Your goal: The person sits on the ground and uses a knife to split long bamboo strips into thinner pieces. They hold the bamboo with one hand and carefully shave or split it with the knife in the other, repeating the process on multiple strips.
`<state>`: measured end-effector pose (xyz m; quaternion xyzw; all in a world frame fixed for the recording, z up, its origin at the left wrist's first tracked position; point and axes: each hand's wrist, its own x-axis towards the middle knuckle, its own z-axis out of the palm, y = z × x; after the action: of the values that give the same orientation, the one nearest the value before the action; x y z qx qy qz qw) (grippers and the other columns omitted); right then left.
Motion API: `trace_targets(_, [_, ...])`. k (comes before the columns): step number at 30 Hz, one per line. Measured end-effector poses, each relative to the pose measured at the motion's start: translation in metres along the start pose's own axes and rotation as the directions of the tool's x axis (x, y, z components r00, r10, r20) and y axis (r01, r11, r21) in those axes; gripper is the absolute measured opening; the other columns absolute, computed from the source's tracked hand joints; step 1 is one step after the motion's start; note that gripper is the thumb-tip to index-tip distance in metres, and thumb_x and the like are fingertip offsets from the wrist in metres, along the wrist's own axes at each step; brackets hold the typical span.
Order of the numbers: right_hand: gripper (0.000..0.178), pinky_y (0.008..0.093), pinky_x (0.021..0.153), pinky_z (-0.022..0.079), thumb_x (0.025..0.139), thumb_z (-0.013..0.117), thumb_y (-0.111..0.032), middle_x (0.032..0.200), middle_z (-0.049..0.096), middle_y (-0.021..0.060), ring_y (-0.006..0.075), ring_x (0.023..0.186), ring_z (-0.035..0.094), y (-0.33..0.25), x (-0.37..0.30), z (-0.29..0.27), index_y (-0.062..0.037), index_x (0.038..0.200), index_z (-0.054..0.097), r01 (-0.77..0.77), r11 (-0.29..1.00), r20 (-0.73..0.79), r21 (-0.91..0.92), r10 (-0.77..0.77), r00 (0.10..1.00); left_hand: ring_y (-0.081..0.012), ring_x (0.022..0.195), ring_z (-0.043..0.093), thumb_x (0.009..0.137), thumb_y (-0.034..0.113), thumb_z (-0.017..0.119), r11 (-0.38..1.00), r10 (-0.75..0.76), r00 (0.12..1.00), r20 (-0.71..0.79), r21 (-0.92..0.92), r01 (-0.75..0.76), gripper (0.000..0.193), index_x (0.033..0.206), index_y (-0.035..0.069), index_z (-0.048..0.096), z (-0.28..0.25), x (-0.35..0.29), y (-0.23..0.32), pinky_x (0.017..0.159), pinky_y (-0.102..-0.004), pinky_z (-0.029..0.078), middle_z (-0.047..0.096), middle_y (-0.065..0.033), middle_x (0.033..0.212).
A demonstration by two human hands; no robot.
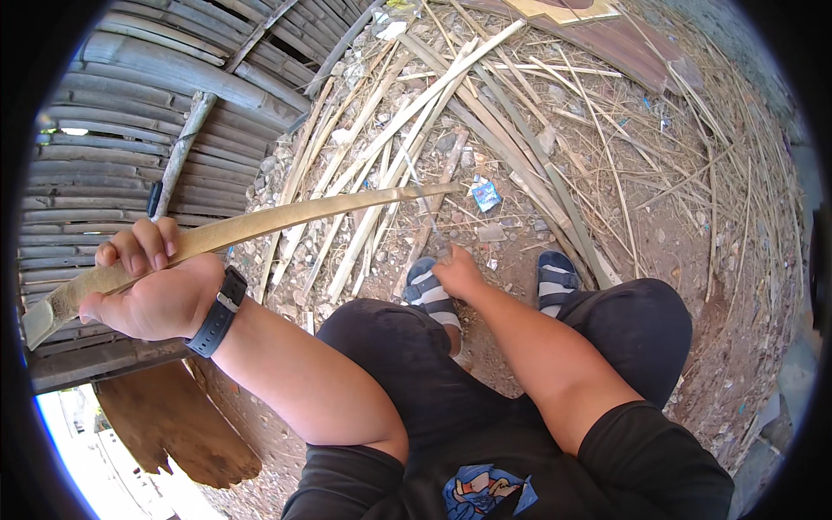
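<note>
Bamboo strip [321,208] being gripped nr wide end by L hand [169,299], fingers curled over; tip being held out above ground [507,269]. Thin blurred tool [431,217] apparently being held in curled R hand [459,272]. Strip prob. best being braced, fingers clear.

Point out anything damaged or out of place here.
The brown sheet at lower left looks damaged: its lower edge is ragged. A blue wrapper lies on the dirt like litter.

Bright daylight, blown-out glare lower left, curved fisheye edges
</note>
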<state>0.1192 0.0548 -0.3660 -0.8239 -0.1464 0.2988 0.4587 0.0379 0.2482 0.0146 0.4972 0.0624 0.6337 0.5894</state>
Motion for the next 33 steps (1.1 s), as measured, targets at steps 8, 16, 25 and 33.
trace_targets(8, [0.038, 0.0465, 0.077, 0.052, 0.078, 0.068, -0.022, 0.086, 0.067, 0.0247, 0.0425, 0.084, 0.066, -0.070, -0.019, -0.005, 0.0043, 0.104, 0.059, 0.185, 0.963, 0.009, 0.194, -0.190, 0.982, -0.0143, 0.053, 0.038, 0.098, 0.059, 0.037, 0.999, 0.029, 0.999, 0.023, 0.016, -0.029, 0.051, 0.083, 0.012, 0.051, -0.012, 0.005, 0.005, 0.051, -0.0291, 0.030, 0.042, 0.0008, 0.065])
trace_targets(16, [0.043, 0.0457, 0.079, 0.053, 0.078, 0.070, -0.023, 0.095, 0.068, 0.0242, 0.0414, 0.082, 0.068, -0.004, -0.013, -0.003, 0.0041, 0.109, 0.059, -0.060, 0.994, 0.020, 0.091, 0.058, 0.998, -0.0141, 0.061, 0.042, 0.096, 0.067, 0.043, 0.988, 0.123, 0.985, -0.119, 0.112, -0.109, 0.054, 0.089, 0.014, 0.047, 0.000, 0.001, -0.004, 0.055, -0.0285, 0.033, 0.043, 0.0013, 0.071])
trace_targets(25, [0.039, 0.0452, 0.078, 0.053, 0.078, 0.066, -0.020, 0.093, 0.069, 0.0242, 0.0402, 0.086, 0.068, -0.108, -0.019, -0.021, 0.0017, 0.110, 0.061, 0.205, 0.955, 0.153, 0.213, -0.240, 0.959, -0.0142, 0.064, 0.041, 0.100, 0.052, 0.049, 0.954, 0.193, 0.949, -0.248, 0.273, -0.122, 0.037, 0.086, 0.019, 0.043, 0.013, -0.006, -0.008, 0.056, -0.0287, 0.032, 0.042, 0.0012, 0.075])
trace_targets(33, [0.037, 0.0445, 0.076, 0.053, 0.076, 0.067, -0.018, 0.087, 0.068, 0.0240, 0.0400, 0.085, 0.068, 0.022, -0.019, -0.010, 0.0027, 0.106, 0.060, -0.548, 0.794, 0.341, 0.265, 0.454, 0.823, -0.0147, 0.066, 0.042, 0.101, 0.051, 0.048, 0.964, 0.175, 0.953, -0.248, 0.241, -0.114, 0.037, 0.085, 0.018, 0.044, 0.009, 0.000, -0.009, 0.057, -0.0302, 0.032, 0.043, 0.0012, 0.074])
